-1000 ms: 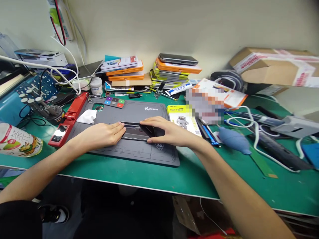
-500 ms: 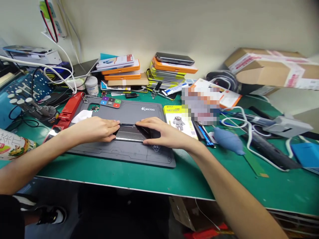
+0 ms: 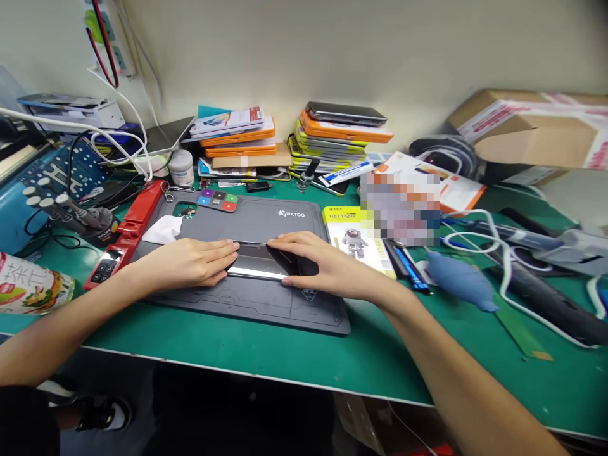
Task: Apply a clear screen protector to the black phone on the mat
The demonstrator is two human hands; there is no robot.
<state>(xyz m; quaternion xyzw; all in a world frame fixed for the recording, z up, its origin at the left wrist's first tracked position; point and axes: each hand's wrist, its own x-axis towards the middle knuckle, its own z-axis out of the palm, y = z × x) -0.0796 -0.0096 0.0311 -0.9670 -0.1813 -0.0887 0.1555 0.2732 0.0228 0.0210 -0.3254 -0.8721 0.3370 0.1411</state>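
A dark, glossy phone [image 3: 259, 260] lies flat on the grey work mat [image 3: 266, 310]. My left hand [image 3: 194, 261] rests on its left end, fingers together and pressed around that end. At the other end, my right hand [image 3: 318, 259] grips the phone between the thumb on the near edge and the fingers on the far edge. Behind my left hand are a crumpled white cloth [image 3: 163, 228] and a small coloured tray [image 3: 217, 200]. A yellow and white battery box [image 3: 356, 240] touches the mat's right side.
A red device [image 3: 126, 234], a screwdriver holder [image 3: 95, 221] and a printed can [image 3: 35, 285] stand left. Stacked orange and yellow cases [image 3: 332, 142] are at the back. To the right lie a blue air blower [image 3: 460, 278], cables and a cardboard box [image 3: 536, 130].
The whole view has shifted slightly, so things appear further right and lower. My left hand's fingers lie straighter along the phone's end; both hands stay on it.
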